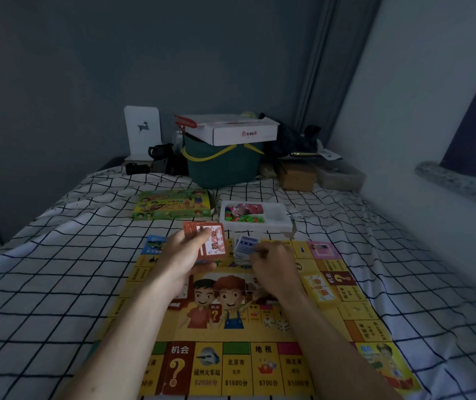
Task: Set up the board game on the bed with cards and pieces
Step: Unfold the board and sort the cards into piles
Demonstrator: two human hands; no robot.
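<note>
a person's left hand [186, 254] grips a fanned handful of red cards [210, 241], thumb across their faces, held above the far edge of a yellow game board [231, 336]. beside it, the right hand [274, 265] pinches a stack of blue-backed cards [245, 249] with curled fingers, the stack touching or just above the board's far edge; which of the two cannot be told. both bare forearms reach in from the bottom of the view over the board's middle, where two cartoon children are printed.

the board lies flat on the bed [43, 269], its border squares printed with chinese place names, prices and question marks. the bedding is a white sheet crossed by a dark grid, lightly rumpled.

just past the board sits a white plastic tray [274, 219] holding small green and red pieces and a pink packet, and to its left the green game box [173, 207], colourful art on its lid.

at the head of the bed, against a dim grey-blue wall, a teal basket [222, 168] with yellow handles carries a white cardboard carton [231, 129] on top. a white bookend [143, 132] with a deer cut-out stands to the left beside dark objects too dim to name. brown boxes [297, 176] sit to the right. a pale wall and a stone window sill [459, 180] run along the right side.
</note>
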